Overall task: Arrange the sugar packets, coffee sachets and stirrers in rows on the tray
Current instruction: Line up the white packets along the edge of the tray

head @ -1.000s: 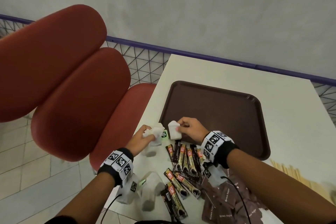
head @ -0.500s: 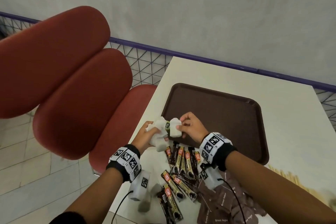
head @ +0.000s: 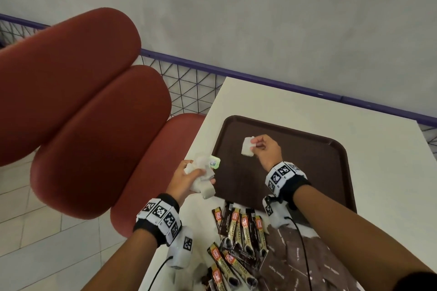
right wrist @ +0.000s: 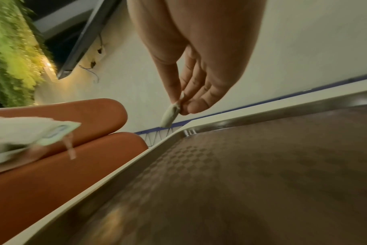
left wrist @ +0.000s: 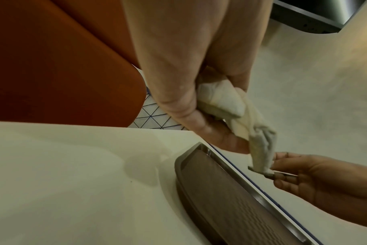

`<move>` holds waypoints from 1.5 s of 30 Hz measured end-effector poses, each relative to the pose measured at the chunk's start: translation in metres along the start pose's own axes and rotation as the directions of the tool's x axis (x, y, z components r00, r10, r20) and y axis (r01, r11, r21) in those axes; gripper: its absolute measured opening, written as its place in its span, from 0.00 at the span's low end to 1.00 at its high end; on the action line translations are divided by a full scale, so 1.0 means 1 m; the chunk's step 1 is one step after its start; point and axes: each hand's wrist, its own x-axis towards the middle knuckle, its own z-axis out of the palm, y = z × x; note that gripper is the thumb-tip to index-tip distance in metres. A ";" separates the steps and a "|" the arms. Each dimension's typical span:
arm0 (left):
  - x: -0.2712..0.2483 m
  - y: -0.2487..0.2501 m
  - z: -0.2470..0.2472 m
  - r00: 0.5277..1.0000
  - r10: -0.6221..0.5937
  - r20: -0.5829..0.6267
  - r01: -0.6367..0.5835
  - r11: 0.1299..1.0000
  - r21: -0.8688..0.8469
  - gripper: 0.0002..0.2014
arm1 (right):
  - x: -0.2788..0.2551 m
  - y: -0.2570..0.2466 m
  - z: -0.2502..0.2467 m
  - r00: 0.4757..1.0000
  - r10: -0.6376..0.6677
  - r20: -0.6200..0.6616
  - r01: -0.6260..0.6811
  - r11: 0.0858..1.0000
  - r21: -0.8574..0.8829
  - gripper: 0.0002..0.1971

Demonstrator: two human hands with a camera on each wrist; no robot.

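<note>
Pinching white paper packet [head: 247, 146], right hand [head: 266, 151] | left hand [head: 186, 178] clutching crumpled packets [head: 203, 177]

Coffee sachets [head: 238, 231] — their print seemingly reads "GRANULES" — nothing else legible.

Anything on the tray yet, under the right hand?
Nothing visible lying on the tray. The right hand pinches one white packet above it, not set down. The tray's near edge is hidden behind the right forearm.
</note>
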 end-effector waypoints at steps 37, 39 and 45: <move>0.035 0.010 -0.012 0.999 0.033 -0.036 -0.031 0.999 0.033 0.15 | 0.094 -0.005 0.051 0.987 -0.004 0.161 0.075 0.894 -0.441 0.18; 0.031 0.014 -0.007 0.999 0.041 -0.027 -0.040 0.998 0.042 0.11 | 0.075 -0.010 0.047 0.974 -0.051 0.220 0.137 0.908 -0.396 0.15; 0.019 0.016 0.003 0.999 0.030 0.023 -0.032 0.997 0.065 0.11 | 0.007 -0.029 0.036 0.865 -0.093 0.493 0.164 0.981 -0.103 0.13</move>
